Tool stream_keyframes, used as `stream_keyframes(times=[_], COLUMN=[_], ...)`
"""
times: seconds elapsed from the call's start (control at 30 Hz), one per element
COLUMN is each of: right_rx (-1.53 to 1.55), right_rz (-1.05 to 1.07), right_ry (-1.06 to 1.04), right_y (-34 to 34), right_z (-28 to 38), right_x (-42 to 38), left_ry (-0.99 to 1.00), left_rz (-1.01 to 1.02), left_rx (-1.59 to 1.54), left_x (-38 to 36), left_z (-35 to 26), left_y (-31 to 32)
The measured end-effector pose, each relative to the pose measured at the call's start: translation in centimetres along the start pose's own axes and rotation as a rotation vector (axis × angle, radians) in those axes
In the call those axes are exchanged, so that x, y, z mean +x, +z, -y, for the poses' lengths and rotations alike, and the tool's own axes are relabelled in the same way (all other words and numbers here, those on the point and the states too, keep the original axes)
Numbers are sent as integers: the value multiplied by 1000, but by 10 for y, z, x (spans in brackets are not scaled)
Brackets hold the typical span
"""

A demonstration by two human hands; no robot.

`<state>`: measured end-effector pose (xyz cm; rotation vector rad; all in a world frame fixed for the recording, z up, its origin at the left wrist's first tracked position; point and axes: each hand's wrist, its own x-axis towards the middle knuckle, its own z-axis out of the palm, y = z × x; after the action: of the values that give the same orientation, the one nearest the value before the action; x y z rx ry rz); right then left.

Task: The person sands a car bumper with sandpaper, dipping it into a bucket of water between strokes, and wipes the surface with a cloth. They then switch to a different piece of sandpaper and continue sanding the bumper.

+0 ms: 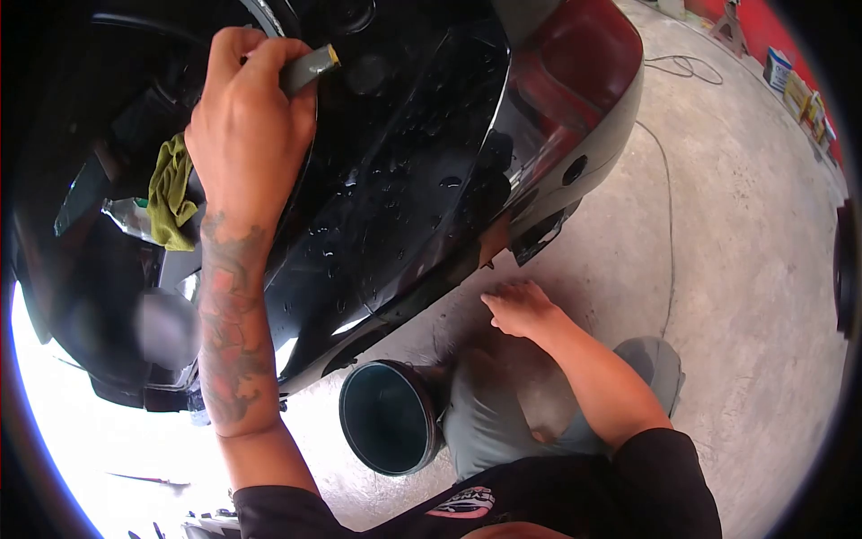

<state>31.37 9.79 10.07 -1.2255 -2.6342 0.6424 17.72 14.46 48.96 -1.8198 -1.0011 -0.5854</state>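
Likely light, stiff grey block (308,71) pinched in left hand (256,112), best held by sides; right hand (521,309) half-curled, can't tell if empty

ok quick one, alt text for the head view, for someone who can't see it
A left hand holds a grey block over a wet, black car body; the right hand is over concrete floor, near a dark bucket. A green cloth shows at left.

Stretches out as pale concrete floor (754,242). Carries a dark, round bucket (384,415), a thin curving cord (672,242) and, along a red wall (769,31), a row of containers (796,94).
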Motion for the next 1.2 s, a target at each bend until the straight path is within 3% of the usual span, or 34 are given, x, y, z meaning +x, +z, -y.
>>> stream_keyframes(times=[0.2, 0.23, 0.33, 0.47, 0.7, 0.77, 0.87, 0.97, 1.07, 1.2], right_rx=[10, 11, 14, 4, -16, 25, 57, 111, 88, 61], right_rz=[23, 14, 4, 37, -1, 48, 116, 203, 220, 270], right_ry=[-27, -30, -12, 15, 29, 48, 83, 62, 57, 91], right_y=[9, 11, 7, 3, 2, -8, -8, -22, -22, -36], right_z=[0, -1, -1, 2, 5, 2, 0, 6, 6, 9], right_x=[1, 0, -2, -2, -7, -9, -8, -7, -4, -8], left_ry=[58, -16, 33, 36, 38, -5, 63, 142, 101, -50], left_rz=[-97, -16, 27, -60, 32, 71, -18, 18, -126, 11], left_rx=[24, 35, -38, -23, 32, 56, 5, 42, -37, -43], left_x=[21, 13, -9, 2, 4, 3, 12, 32, 25, 1], left_z=[3, -1, 1, -2, 1, 2, -20, -36, -33, -18], left_y=[3, 2, -2, 6, -7, -7, 1, 21, 23, 10])
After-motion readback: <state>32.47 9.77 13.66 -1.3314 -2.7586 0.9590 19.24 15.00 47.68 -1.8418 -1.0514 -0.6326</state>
